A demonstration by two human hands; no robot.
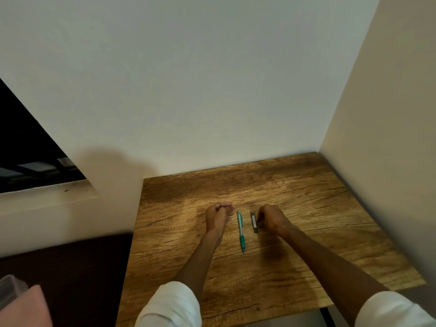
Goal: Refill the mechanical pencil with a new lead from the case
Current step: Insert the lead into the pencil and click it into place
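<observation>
Lying parallel on grainy wooden table (295, 244): slim green pencil (241, 230), flat dark case (254, 222).

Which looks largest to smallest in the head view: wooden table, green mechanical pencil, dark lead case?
1. Wooden table, by far the largest.
2. Green translucent mechanical pencil, long and thin.
3. Dark rectangular lead case, clearly shorter than the pencil beside it.
Pencil and case lie equally near the camera, so this ranking holds.

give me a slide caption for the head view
Green mechanical pencil and dark lead case lying between two hands on a wooden table.
</observation>
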